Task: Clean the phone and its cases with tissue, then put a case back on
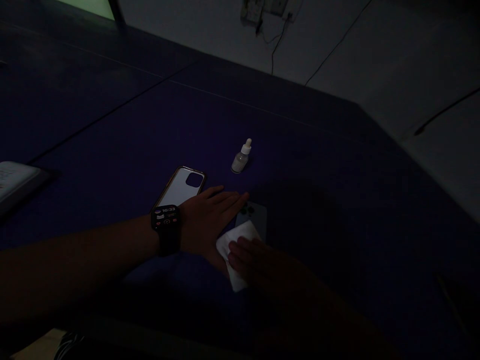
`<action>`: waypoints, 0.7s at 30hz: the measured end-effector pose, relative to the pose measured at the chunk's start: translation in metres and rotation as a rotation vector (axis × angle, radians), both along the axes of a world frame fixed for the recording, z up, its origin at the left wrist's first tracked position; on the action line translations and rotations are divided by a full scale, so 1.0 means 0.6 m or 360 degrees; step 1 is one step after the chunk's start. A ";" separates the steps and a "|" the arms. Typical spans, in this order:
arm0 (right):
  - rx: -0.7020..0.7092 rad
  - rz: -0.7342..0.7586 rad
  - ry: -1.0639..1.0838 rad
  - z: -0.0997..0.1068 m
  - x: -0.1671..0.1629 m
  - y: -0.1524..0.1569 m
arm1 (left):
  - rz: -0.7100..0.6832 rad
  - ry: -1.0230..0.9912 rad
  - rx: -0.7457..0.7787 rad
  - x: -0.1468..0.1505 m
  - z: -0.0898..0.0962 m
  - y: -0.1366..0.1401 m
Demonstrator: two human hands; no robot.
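A smartphone (pixel 261 216) lies back up on the dark blue table, its camera lenses at the far end. My right hand (pixel 258 260) presses a folded white tissue (pixel 235 235) against the phone's back, fingers bent over it. Flat beside the phone's left edge rests my left hand (pixel 204 220), fingers stretched out and a smartwatch (pixel 166 220) on the wrist. Its thumb reaches toward the tissue; whether it touches the phone I cannot tell. Left of that hand is a phone case (pixel 180 187), partly covered by it. The phone's lower part is hidden by the tissue and right hand.
A small dropper bottle (pixel 240 159) stands upright beyond the hands. At the far left edge is a white box-like object (pixel 18 182). Behind the table, a pale wall (pixel 210 30) carries sockets (pixel 275 7) and hanging cables. The room is very dim.
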State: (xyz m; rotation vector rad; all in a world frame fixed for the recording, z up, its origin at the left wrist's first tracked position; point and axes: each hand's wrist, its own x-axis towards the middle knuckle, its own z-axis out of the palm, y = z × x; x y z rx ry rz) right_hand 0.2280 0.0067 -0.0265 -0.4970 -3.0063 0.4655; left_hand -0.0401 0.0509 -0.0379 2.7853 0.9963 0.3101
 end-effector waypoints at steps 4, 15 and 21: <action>0.0117 -0.0215 0.0004 0.007 0.010 0.002 | 0.0004 -0.0009 0.0002 0.001 0.000 0.000; 0.0097 -0.0183 0.0045 0.011 0.007 0.007 | 0.0007 0.0000 -0.0010 -0.001 -0.001 0.001; -0.0005 -0.0111 -0.0057 0.022 0.010 0.004 | 0.0008 -0.0018 -0.0006 -0.002 -0.002 0.001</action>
